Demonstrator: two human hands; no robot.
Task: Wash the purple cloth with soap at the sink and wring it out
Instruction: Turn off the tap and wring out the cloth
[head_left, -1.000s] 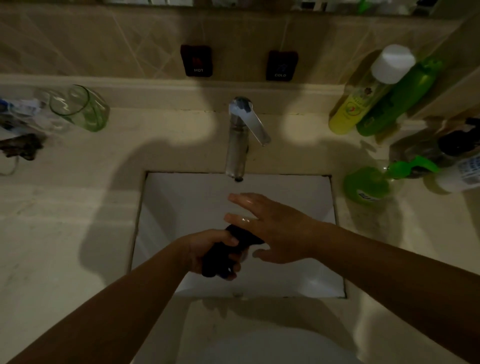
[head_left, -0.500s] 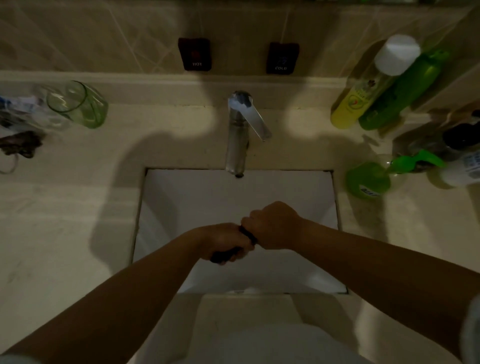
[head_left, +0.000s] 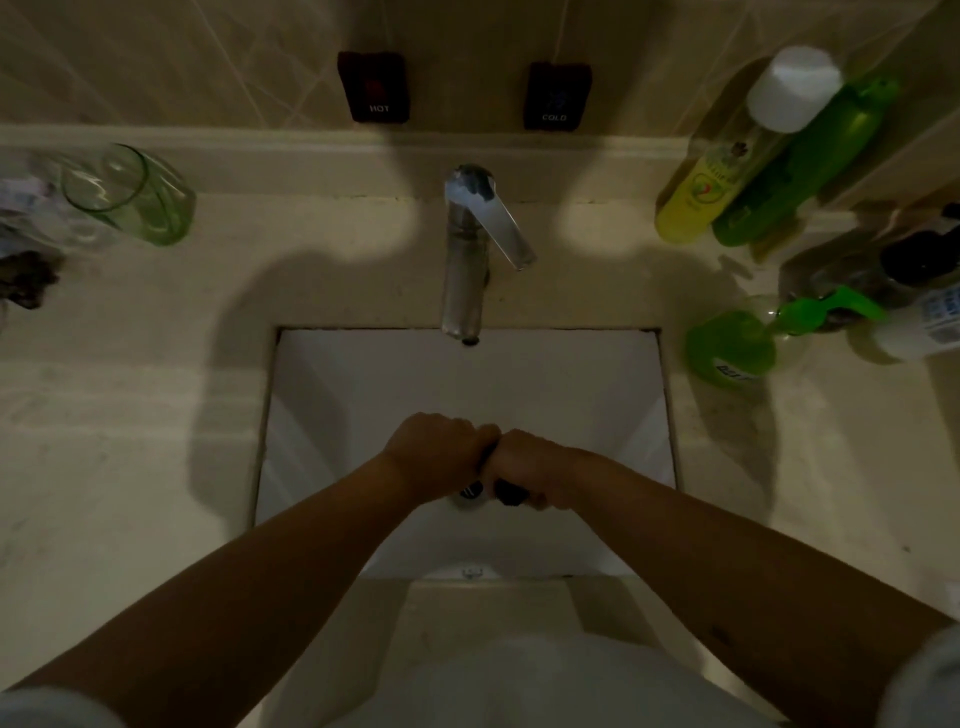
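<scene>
Over the white sink basin (head_left: 363, 395), my left hand (head_left: 434, 449) and my right hand (head_left: 524, 465) are clenched fist to fist around the purple cloth (head_left: 509, 491). The cloth looks almost black in the dim light. It is rolled tight, and only a short dark end shows below my right fist; the rest is hidden inside both hands. The chrome tap (head_left: 465, 260) stands behind the basin with its spout over the far edge, and I see no water running. A green pump soap bottle (head_left: 737, 345) sits to the right of the basin.
A green glass (head_left: 130, 195) and some clutter sit on the counter at the left. Yellow (head_left: 696, 197) and green (head_left: 800, 171) bottles lean at the back right, with more bottles further right. Hot and cold buttons are on the wall. The drain (head_left: 470, 491) lies under my hands.
My right hand, open above the cloth a second ago, has closed on it. Both fists now press together around the rolled cloth and have turned against each other.
</scene>
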